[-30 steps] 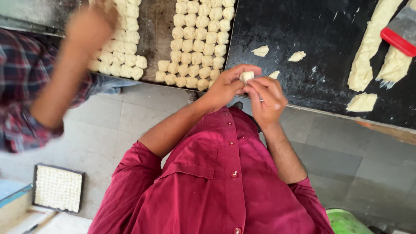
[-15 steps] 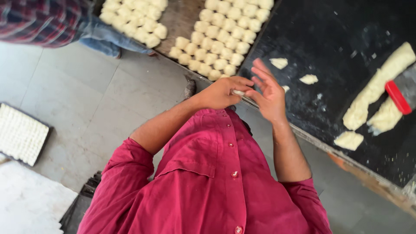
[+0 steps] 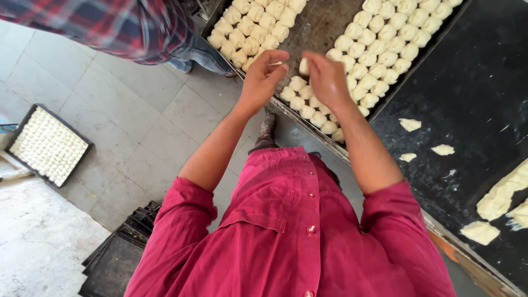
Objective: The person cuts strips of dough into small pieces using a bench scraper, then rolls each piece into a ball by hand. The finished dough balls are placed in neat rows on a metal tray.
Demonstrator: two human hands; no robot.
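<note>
One long dark baking tray [image 3: 322,25] carries two blocks of dough balls [image 3: 379,49], a bare strip between them. Black worktop [image 3: 473,93] to its right holds dough scraps [image 3: 410,124]. Tiled floor [image 3: 126,115] lies left, with a filled tray [image 3: 48,144] on it. A co-worker's plaid sleeve [image 3: 110,25] borders the tray. Right hand [image 3: 327,77] pinches a dough piece [image 3: 303,66]; left hand [image 3: 264,77] hovers just beside, fingers curled, empty.
</note>
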